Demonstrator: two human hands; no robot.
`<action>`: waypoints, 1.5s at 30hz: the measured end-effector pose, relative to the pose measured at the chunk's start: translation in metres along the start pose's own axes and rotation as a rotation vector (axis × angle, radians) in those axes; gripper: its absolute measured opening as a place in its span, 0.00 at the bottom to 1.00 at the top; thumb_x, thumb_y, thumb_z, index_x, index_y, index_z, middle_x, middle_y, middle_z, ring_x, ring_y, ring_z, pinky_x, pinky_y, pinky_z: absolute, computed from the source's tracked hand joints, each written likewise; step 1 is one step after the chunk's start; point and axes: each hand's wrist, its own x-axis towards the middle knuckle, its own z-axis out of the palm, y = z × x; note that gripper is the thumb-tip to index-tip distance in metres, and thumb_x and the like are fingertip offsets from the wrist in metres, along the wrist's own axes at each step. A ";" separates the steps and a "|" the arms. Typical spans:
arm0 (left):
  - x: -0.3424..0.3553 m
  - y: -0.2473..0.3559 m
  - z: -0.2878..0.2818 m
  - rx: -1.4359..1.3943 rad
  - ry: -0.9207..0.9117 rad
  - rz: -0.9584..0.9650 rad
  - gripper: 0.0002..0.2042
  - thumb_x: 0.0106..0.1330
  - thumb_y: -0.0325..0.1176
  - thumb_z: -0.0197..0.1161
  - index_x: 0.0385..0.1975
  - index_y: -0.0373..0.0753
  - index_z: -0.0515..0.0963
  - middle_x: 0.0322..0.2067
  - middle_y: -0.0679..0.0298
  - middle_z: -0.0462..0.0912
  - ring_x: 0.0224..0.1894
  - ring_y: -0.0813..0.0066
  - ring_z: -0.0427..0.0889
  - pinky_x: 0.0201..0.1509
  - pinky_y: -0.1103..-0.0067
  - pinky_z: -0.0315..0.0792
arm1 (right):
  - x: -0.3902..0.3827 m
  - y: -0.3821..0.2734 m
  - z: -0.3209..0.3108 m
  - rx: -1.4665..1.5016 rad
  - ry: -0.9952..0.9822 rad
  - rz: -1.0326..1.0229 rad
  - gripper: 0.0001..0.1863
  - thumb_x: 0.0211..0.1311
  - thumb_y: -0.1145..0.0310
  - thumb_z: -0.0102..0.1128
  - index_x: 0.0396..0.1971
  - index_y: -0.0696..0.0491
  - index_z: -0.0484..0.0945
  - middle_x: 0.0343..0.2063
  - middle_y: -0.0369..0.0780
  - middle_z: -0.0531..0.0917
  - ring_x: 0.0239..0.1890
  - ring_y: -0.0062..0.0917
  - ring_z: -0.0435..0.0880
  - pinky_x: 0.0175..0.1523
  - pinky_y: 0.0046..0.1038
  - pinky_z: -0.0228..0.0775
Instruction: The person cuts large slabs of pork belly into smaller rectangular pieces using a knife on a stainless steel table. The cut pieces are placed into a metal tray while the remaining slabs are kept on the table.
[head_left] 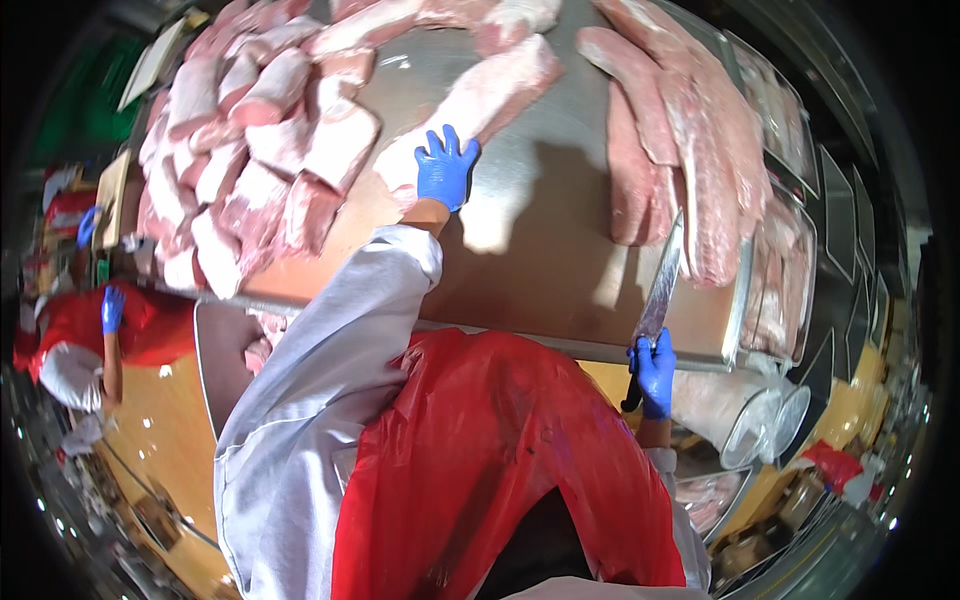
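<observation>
My left hand, in a blue glove, rests with spread fingers on a long pale slab of meat lying at the upper middle of the metal table. My right hand, also blue-gloved, is closed around the black handle of a long knife at the table's right front edge; the blade points up toward several long strips of meat. On the left side of the table is a pile of pale meat pieces.
Trays of meat line the right side, with a plastic-lined container below them. A bin holds meat at the left front. A co-worker in red with a blue-gloved hand stands at the far left.
</observation>
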 end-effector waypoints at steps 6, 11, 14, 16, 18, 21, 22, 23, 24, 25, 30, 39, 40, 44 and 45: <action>-0.073 -0.075 0.007 -0.234 0.148 -0.024 0.30 0.53 0.36 0.62 0.61 0.50 0.69 0.64 0.42 0.60 0.67 0.40 0.58 0.63 0.51 0.59 | 0.087 -0.051 0.060 -0.420 -0.211 -0.246 0.06 0.67 0.72 0.52 0.41 0.55 0.70 0.20 0.42 0.78 0.17 0.30 0.75 0.24 0.29 0.68; -0.111 -0.111 0.027 -0.511 0.270 -0.185 0.37 0.47 0.44 0.70 0.58 0.33 0.67 0.62 0.40 0.63 0.64 0.43 0.64 0.66 0.57 0.61 | 0.153 -0.087 0.183 -0.798 -0.153 -0.723 0.13 0.67 0.65 0.52 0.47 0.55 0.73 0.29 0.52 0.82 0.32 0.47 0.83 0.35 0.47 0.73; -0.125 -0.116 0.034 -0.585 0.404 -0.229 0.42 0.43 0.48 0.74 0.57 0.30 0.66 0.60 0.38 0.64 0.63 0.39 0.65 0.67 0.58 0.61 | 0.176 -0.114 0.252 -0.978 -0.267 -0.751 0.15 0.69 0.65 0.45 0.46 0.59 0.72 0.34 0.54 0.83 0.38 0.50 0.83 0.40 0.48 0.75; -0.124 -0.114 0.025 -0.609 0.503 -0.252 0.44 0.42 0.49 0.75 0.57 0.30 0.65 0.60 0.37 0.64 0.63 0.39 0.64 0.67 0.58 0.61 | 0.192 -0.124 0.283 -0.952 -0.333 -0.722 0.16 0.69 0.67 0.41 0.46 0.61 0.72 0.35 0.55 0.83 0.39 0.51 0.83 0.41 0.48 0.75; -0.109 -0.111 0.018 -0.618 0.439 -0.245 0.47 0.40 0.51 0.77 0.58 0.28 0.63 0.61 0.37 0.63 0.65 0.39 0.62 0.69 0.57 0.59 | 0.196 -0.125 0.287 -0.999 -0.341 -0.706 0.16 0.69 0.68 0.39 0.46 0.61 0.72 0.35 0.56 0.83 0.38 0.51 0.83 0.42 0.49 0.75; -0.076 -0.106 0.010 -0.546 0.339 -0.274 0.53 0.38 0.56 0.76 0.61 0.26 0.61 0.63 0.38 0.61 0.67 0.39 0.58 0.71 0.58 0.56 | 0.197 -0.133 0.284 -1.102 -0.390 -0.688 0.16 0.68 0.69 0.39 0.48 0.61 0.71 0.34 0.56 0.83 0.37 0.51 0.83 0.42 0.49 0.75; -0.066 -0.106 0.012 -0.510 0.313 -0.271 0.53 0.38 0.57 0.76 0.61 0.26 0.61 0.62 0.38 0.62 0.67 0.39 0.59 0.71 0.58 0.56 | 0.193 -0.139 0.282 -1.135 -0.412 -0.684 0.16 0.68 0.69 0.40 0.49 0.61 0.70 0.34 0.56 0.83 0.36 0.51 0.83 0.42 0.48 0.75; -0.056 -0.108 0.015 -0.473 0.285 -0.268 0.54 0.37 0.58 0.76 0.61 0.26 0.60 0.61 0.38 0.63 0.67 0.39 0.59 0.70 0.58 0.57 | 0.189 -0.145 0.284 -1.151 -0.423 -0.665 0.15 0.68 0.69 0.40 0.49 0.61 0.70 0.33 0.56 0.83 0.36 0.51 0.83 0.41 0.48 0.75; -0.048 -0.111 0.019 -0.435 0.258 -0.265 0.55 0.37 0.59 0.76 0.61 0.26 0.60 0.61 0.38 0.63 0.67 0.39 0.59 0.70 0.58 0.57 | 0.185 -0.153 0.286 -1.166 -0.433 -0.647 0.15 0.68 0.70 0.40 0.49 0.60 0.70 0.32 0.56 0.83 0.35 0.51 0.84 0.41 0.48 0.75; -0.041 -0.113 0.024 -0.367 0.256 -0.272 0.52 0.35 0.58 0.76 0.58 0.29 0.63 0.56 0.42 0.69 0.62 0.43 0.66 0.65 0.58 0.61 | 0.181 -0.159 0.286 -1.184 -0.435 -0.626 0.15 0.68 0.70 0.40 0.49 0.60 0.69 0.31 0.55 0.83 0.35 0.51 0.84 0.41 0.48 0.75; -0.031 -0.110 0.017 -0.438 0.088 -0.337 0.44 0.34 0.52 0.77 0.51 0.36 0.66 0.45 0.53 0.74 0.50 0.54 0.74 0.55 0.60 0.66 | 0.179 -0.152 0.277 -1.235 -0.403 -0.660 0.13 0.68 0.69 0.41 0.45 0.59 0.70 0.31 0.54 0.83 0.34 0.50 0.84 0.40 0.48 0.75; -0.030 -0.116 0.009 -0.497 -0.010 -0.336 0.43 0.30 0.49 0.79 0.48 0.38 0.66 0.43 0.56 0.73 0.49 0.56 0.73 0.52 0.61 0.65 | 0.222 -0.161 0.363 -1.143 -0.346 -0.739 0.12 0.67 0.69 0.42 0.44 0.59 0.69 0.34 0.55 0.83 0.38 0.50 0.84 0.45 0.48 0.75; -0.032 -0.115 0.009 -0.505 -0.002 -0.341 0.43 0.29 0.48 0.79 0.49 0.39 0.65 0.43 0.56 0.72 0.49 0.56 0.73 0.52 0.61 0.65 | 0.223 -0.170 0.372 -1.155 -0.347 -0.676 0.12 0.67 0.69 0.42 0.43 0.59 0.69 0.35 0.56 0.83 0.39 0.50 0.84 0.46 0.48 0.75; -0.032 -0.114 0.005 -0.504 -0.021 -0.339 0.45 0.29 0.48 0.79 0.51 0.39 0.65 0.45 0.57 0.72 0.51 0.56 0.72 0.53 0.60 0.64 | 0.222 -0.196 0.368 -1.176 -0.393 -0.554 0.13 0.67 0.65 0.43 0.43 0.59 0.69 0.36 0.56 0.83 0.42 0.52 0.83 0.49 0.47 0.74; -0.034 -0.114 0.007 -0.520 -0.007 -0.339 0.44 0.29 0.48 0.78 0.52 0.40 0.65 0.45 0.57 0.72 0.51 0.56 0.72 0.53 0.60 0.64 | 0.228 -0.191 0.366 -1.178 -0.408 -0.529 0.13 0.67 0.65 0.44 0.43 0.59 0.69 0.37 0.56 0.82 0.44 0.52 0.82 0.50 0.47 0.73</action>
